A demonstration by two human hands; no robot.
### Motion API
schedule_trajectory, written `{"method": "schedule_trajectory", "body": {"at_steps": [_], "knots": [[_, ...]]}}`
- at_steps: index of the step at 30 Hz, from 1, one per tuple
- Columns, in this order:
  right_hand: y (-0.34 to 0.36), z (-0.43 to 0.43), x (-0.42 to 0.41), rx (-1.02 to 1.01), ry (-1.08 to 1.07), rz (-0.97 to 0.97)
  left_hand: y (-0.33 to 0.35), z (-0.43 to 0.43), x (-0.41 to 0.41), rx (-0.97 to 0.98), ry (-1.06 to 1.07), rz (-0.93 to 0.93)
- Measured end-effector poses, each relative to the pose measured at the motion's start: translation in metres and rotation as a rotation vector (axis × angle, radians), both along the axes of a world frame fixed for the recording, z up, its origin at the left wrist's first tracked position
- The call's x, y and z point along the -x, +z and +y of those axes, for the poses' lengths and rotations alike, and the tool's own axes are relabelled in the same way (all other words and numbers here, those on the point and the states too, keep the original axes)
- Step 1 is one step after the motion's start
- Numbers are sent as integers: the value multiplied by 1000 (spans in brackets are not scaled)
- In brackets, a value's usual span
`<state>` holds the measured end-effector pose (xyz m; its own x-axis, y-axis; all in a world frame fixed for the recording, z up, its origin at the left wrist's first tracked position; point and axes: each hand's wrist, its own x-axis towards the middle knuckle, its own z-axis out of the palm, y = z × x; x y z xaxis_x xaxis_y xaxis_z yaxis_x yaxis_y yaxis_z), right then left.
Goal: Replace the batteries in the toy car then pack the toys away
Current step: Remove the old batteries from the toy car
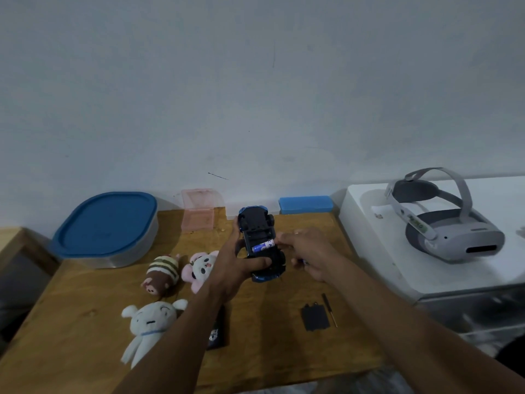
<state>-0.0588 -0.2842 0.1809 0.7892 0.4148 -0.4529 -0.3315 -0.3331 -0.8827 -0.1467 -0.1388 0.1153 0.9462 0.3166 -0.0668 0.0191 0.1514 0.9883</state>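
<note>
The left hand (pixel 237 261) curls its fingers round the toy car (pixel 257 227), belly-up to bare the bay where the right hand (pixel 308 250) pinches a battery (pixel 262 246).

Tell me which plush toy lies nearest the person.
The white plush with a blue collar, alone in front. The brown striped plush and the pink plush lie farther back, side by side.

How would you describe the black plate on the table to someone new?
Start at the wooden table and go to its near right part, below the right hand. The plate lies flat there beside a thin screwdriver. It is the only flat, black, roughly square piece on that side; the plush toys lie at the left.
</note>
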Motion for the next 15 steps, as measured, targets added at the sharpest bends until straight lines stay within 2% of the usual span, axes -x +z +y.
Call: {"method": "schedule_trajectory", "body": {"at_steps": [7,11,13,15], "knots": [[-1,7,3,-36,-29,-103,5,-6,2,-30,-35,15],[-7,5,5,-64,-4,-123,2,-5,6,32,-62,64],[-9,3,4,-135,-36,-86,-4,-4,8,103,-68,96],[-11,0,0,-294,-79,42,-11,-3,11,167,-47,137]]}}
